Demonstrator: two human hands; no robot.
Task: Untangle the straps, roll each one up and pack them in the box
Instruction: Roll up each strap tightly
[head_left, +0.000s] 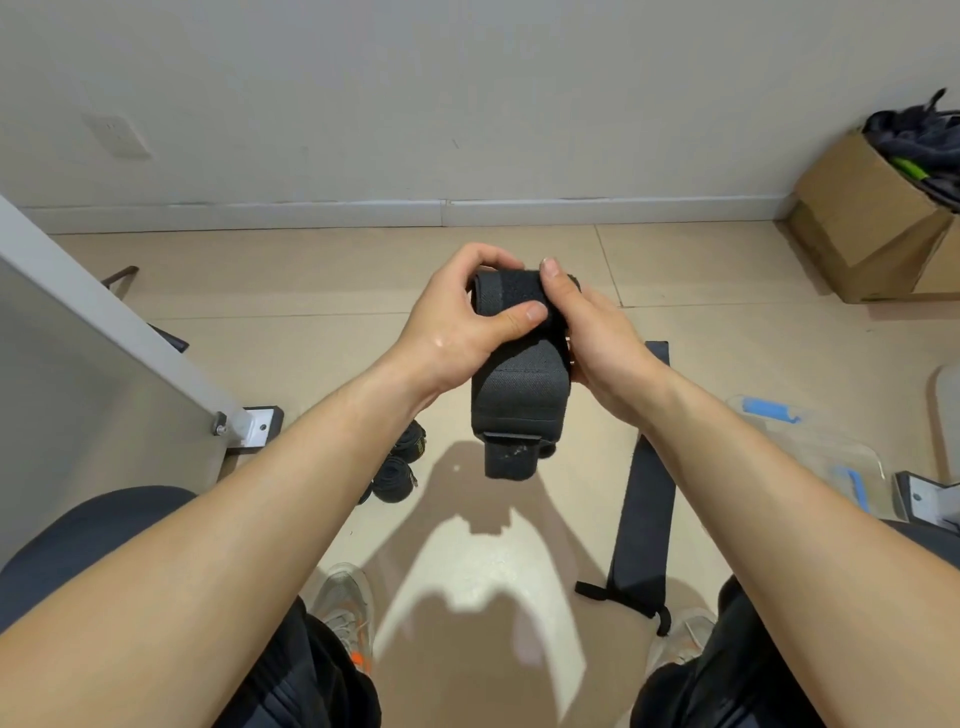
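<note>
Left hand (457, 322) and right hand (587, 332) both grip a wide black woven strap (519, 389), partly rolled; no legible writing.

The wide woven strap (519, 384) held up is black, with a fine textured weave and a faint stitched line across it. A long flat strap (644, 519) on the beige tiled floor (311, 270) is black too, as are the two rolled straps (402, 462). The brown cardboard box (862, 223) holds dark straps with a green streak. The clear plastic container (810, 441) has blue clips. The shoes (343, 608) are grey with orange.
</note>
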